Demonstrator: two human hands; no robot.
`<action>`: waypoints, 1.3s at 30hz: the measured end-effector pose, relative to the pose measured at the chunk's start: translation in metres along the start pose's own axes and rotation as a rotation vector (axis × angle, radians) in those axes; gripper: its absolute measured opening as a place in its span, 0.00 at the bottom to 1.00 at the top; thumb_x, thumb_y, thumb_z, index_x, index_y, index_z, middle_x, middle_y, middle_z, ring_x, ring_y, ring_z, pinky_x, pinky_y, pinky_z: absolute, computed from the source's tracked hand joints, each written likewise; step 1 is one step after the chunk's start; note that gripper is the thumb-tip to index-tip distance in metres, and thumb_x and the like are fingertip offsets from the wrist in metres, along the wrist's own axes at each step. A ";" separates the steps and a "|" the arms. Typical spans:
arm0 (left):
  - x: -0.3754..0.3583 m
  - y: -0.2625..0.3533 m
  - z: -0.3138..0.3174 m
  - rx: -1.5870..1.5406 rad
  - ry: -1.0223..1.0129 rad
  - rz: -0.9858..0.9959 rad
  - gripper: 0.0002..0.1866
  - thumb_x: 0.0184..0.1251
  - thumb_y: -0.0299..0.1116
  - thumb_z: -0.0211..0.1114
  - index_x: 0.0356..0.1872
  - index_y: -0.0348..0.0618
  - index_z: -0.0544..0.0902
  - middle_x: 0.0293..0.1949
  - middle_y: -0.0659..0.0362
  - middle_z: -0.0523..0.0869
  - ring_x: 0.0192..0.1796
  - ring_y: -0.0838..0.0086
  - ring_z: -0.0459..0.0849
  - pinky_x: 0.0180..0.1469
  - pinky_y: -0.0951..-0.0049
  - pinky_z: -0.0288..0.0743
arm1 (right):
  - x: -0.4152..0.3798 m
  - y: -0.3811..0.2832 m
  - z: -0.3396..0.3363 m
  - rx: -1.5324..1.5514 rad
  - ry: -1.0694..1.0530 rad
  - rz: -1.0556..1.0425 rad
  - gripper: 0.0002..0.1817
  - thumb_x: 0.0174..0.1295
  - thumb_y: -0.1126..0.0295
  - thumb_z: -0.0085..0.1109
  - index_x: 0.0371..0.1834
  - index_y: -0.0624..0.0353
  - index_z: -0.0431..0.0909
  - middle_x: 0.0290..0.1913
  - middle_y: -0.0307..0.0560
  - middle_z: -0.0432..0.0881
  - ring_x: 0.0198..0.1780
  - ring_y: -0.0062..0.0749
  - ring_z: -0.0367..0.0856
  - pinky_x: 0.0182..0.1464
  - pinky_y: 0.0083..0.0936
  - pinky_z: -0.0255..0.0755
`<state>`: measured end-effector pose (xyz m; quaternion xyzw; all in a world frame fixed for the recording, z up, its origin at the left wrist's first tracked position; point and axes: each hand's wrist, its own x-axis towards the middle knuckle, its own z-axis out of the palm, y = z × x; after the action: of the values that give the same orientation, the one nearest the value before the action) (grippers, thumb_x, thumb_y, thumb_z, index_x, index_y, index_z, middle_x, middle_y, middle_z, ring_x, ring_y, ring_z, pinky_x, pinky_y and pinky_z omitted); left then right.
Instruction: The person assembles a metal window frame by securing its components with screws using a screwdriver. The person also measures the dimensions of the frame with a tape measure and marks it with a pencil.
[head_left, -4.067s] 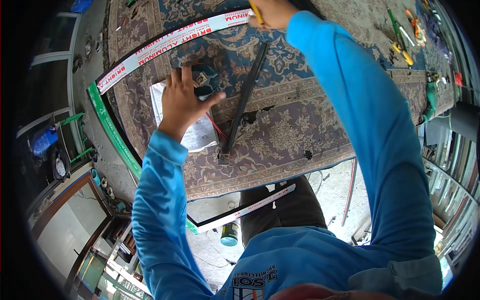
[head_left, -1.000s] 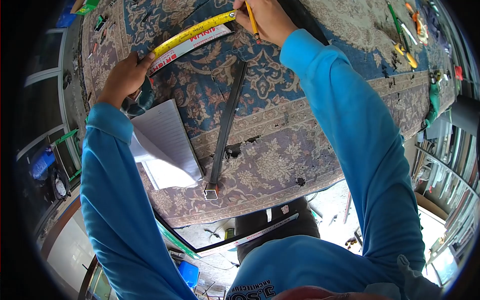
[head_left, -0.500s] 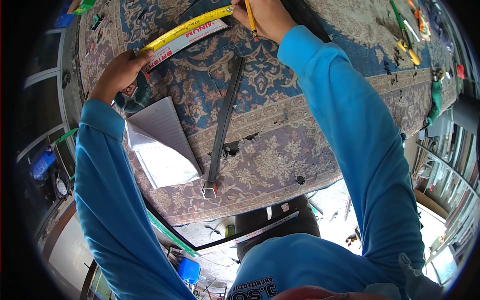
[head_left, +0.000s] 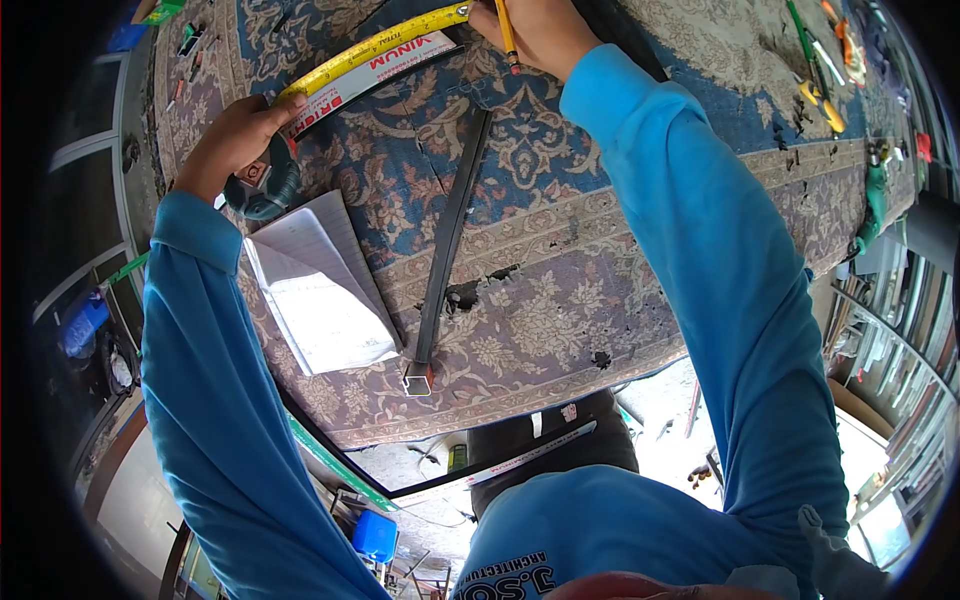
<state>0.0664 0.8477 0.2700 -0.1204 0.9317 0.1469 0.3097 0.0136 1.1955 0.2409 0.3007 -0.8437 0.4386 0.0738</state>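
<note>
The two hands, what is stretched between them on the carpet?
In the head view, a yellow tape measure runs from the left hand to the right hand, lying along a white labelled aluminium strip on the patterned carpet.

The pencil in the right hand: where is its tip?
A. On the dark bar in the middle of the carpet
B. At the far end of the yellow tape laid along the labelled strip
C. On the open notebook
B: the pencil in the right hand meets the yellow tape.

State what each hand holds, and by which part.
Left hand pins the tape measure near its case end; right hand holds a pencil mid-shaft, at the tape's far end.
</note>
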 end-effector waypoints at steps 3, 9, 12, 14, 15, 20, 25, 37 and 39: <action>0.011 -0.013 0.005 -0.022 0.074 0.126 0.46 0.61 0.73 0.55 0.37 0.24 0.84 0.23 0.44 0.84 0.25 0.65 0.85 0.27 0.67 0.77 | 0.000 0.000 0.000 -0.013 0.014 -0.035 0.09 0.57 0.79 0.62 0.33 0.61 0.70 0.22 0.57 0.76 0.25 0.53 0.77 0.28 0.40 0.69; 0.009 -0.012 0.006 -0.110 0.066 0.069 0.44 0.61 0.72 0.58 0.39 0.27 0.85 0.24 0.47 0.86 0.21 0.70 0.86 0.26 0.73 0.79 | 0.001 -0.001 -0.003 0.027 -0.043 0.038 0.09 0.57 0.79 0.62 0.33 0.62 0.69 0.23 0.58 0.76 0.26 0.52 0.78 0.28 0.40 0.69; 0.006 -0.006 0.002 -0.134 0.027 0.033 0.42 0.61 0.70 0.60 0.40 0.29 0.85 0.23 0.50 0.87 0.22 0.73 0.87 0.27 0.75 0.81 | 0.002 0.001 -0.003 0.020 -0.018 -0.038 0.09 0.58 0.78 0.62 0.33 0.63 0.70 0.24 0.58 0.77 0.26 0.52 0.78 0.29 0.40 0.70; 0.004 -0.002 -0.002 -0.136 -0.065 -0.025 0.40 0.64 0.67 0.60 0.45 0.28 0.83 0.31 0.50 0.88 0.30 0.75 0.86 0.35 0.78 0.79 | 0.005 0.002 -0.003 0.031 -0.033 -0.027 0.09 0.58 0.77 0.62 0.34 0.63 0.70 0.24 0.58 0.77 0.27 0.52 0.79 0.29 0.40 0.70; 0.002 0.001 -0.004 -0.136 -0.064 -0.026 0.40 0.64 0.67 0.60 0.45 0.28 0.83 0.31 0.50 0.88 0.30 0.75 0.86 0.35 0.78 0.79 | 0.006 0.003 -0.003 0.039 -0.048 -0.015 0.09 0.59 0.76 0.62 0.34 0.63 0.70 0.25 0.58 0.77 0.27 0.52 0.79 0.30 0.40 0.70; -0.002 0.011 -0.006 -0.098 -0.065 -0.090 0.41 0.62 0.68 0.61 0.45 0.28 0.83 0.31 0.50 0.88 0.26 0.76 0.86 0.29 0.78 0.79 | 0.013 -0.007 -0.019 0.017 -0.189 0.030 0.07 0.62 0.74 0.59 0.36 0.63 0.70 0.26 0.58 0.78 0.29 0.52 0.80 0.31 0.39 0.71; 0.003 0.006 -0.005 -0.050 -0.044 -0.066 0.42 0.61 0.68 0.62 0.45 0.27 0.83 0.31 0.49 0.88 0.26 0.75 0.86 0.30 0.77 0.80 | 0.029 -0.019 -0.024 0.251 -0.012 0.094 0.07 0.67 0.69 0.53 0.39 0.61 0.71 0.31 0.49 0.77 0.35 0.36 0.79 0.39 0.33 0.72; 0.007 0.001 -0.005 -0.087 -0.072 -0.005 0.41 0.62 0.68 0.61 0.42 0.27 0.84 0.31 0.47 0.87 0.29 0.73 0.85 0.34 0.77 0.79 | 0.011 0.008 -0.013 0.352 -0.228 0.056 0.06 0.59 0.74 0.60 0.28 0.62 0.73 0.23 0.44 0.76 0.27 0.23 0.76 0.28 0.26 0.69; 0.010 -0.002 -0.004 -0.079 -0.072 -0.010 0.41 0.62 0.69 0.61 0.42 0.27 0.84 0.31 0.47 0.87 0.29 0.71 0.85 0.34 0.76 0.79 | 0.008 0.013 -0.008 0.405 -0.206 0.046 0.06 0.59 0.74 0.59 0.28 0.62 0.73 0.23 0.44 0.77 0.27 0.22 0.76 0.28 0.25 0.69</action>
<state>0.0576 0.8433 0.2666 -0.1318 0.9128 0.1865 0.3387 -0.0017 1.2036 0.2396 0.3333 -0.7480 0.5677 -0.0849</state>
